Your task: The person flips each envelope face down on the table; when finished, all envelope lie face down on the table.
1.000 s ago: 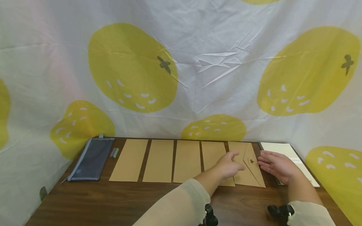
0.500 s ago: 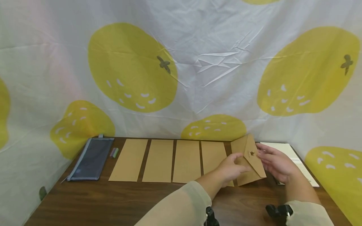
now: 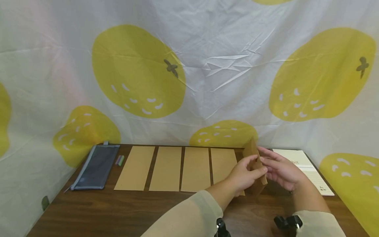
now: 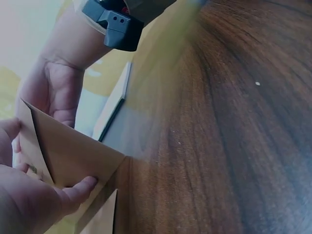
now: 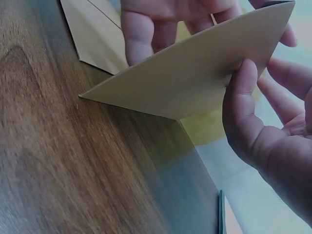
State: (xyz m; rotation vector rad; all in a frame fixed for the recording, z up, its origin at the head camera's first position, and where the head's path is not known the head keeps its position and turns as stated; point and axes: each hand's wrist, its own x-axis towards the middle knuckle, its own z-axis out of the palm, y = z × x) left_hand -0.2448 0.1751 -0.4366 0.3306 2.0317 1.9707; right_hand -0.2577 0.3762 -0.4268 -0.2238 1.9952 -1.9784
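In the head view a brown kraft paper envelope (image 3: 253, 159) stands tilted up on the table, its right side lifted and its flap side turned left. My left hand (image 3: 241, 174) holds it from the left; in the left wrist view the thumb lies on the flap side of the envelope (image 4: 73, 151). My right hand (image 3: 282, 168) grips it from the other side. The right wrist view shows that thumb pressed on the plain back of the envelope (image 5: 185, 78), with fingers near its edge. Several more kraft envelopes (image 3: 195, 168) lie flat in a row to the left.
A white notepad (image 3: 315, 174) lies right of my right hand. At the far left are a dark blue zip pouch (image 3: 97, 168) and small purple and green pieces (image 3: 119, 160). A curtain with yellow fruit (image 3: 139, 70) hangs behind the wooden table (image 3: 118, 214).
The rightmost envelope lay flat a second ago. Its right side has been raised and turned toward the left, and both hands have closed in on it.
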